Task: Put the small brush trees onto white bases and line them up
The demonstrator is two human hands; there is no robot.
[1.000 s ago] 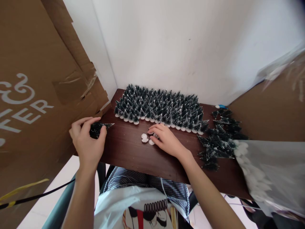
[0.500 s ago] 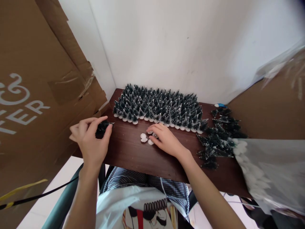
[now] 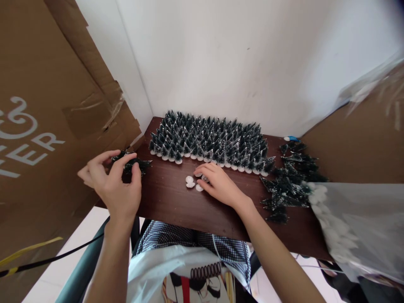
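My left hand [image 3: 115,183] is closed round a few small dark green miniature trees [image 3: 134,163] lying on their sides at the left edge of the brown table [image 3: 176,206]. My right hand [image 3: 217,183] rests on the table's middle with its fingertips on small white round bases [image 3: 190,182]. Just behind it stand several rows of upright miniature trees on white bases [image 3: 211,142].
A loose heap of trees without bases [image 3: 288,181] lies at the right. A clear plastic bag of white bases [image 3: 350,227] hangs over the right front corner. Cardboard [image 3: 47,126] walls the left side, a white wall [image 3: 236,63] the back. A small blue object [image 3: 292,139] lies by the wall.
My left hand has shifted slightly left and turned the trees it holds, spreading them between its fingers. My right hand has stayed on the white bases.
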